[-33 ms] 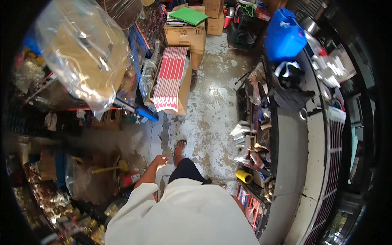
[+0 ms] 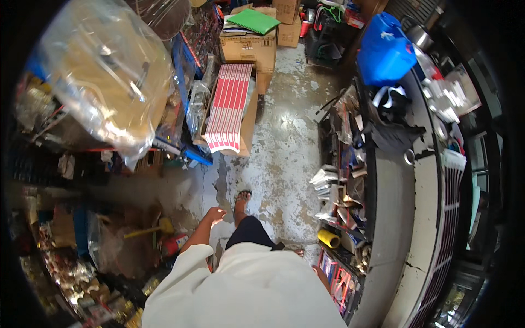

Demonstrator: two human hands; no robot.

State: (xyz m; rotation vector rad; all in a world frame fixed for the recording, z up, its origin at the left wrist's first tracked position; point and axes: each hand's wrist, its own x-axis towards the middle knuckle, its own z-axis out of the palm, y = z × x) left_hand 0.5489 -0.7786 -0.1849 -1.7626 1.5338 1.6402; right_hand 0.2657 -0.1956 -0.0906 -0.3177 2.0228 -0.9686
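My left hand point(image 2: 216, 214) hangs at my side over the floor, beside my forward leg. Its fingers bend loosely with a gap to the thumb, and I see nothing in it. Only a strip of my right arm point(image 2: 322, 277) shows past the edge of my light shirt point(image 2: 246, 284); the fingers there cannot be made out. That arm is nearest the low right-hand shelf point(image 2: 340, 279) with red and blue packets. My sandalled foot point(image 2: 242, 195) stands ahead on the worn floor point(image 2: 273, 175).
Ahead left stands an open carton point(image 2: 249, 120) with red-and-white striped boxes point(image 2: 229, 104); a green notebook point(image 2: 254, 21) lies on cartons behind. Plastic-wrapped goods point(image 2: 109, 76) crowd the left. Along the right runs a grey counter point(image 2: 391, 202) with a blue jerrycan point(image 2: 384, 52); a yellow roll point(image 2: 328, 238) sits lower.
The view has shifted slightly. A bit more of my right arm and the toes of my rear foot show beside the shirt. My left hand looks much the same.
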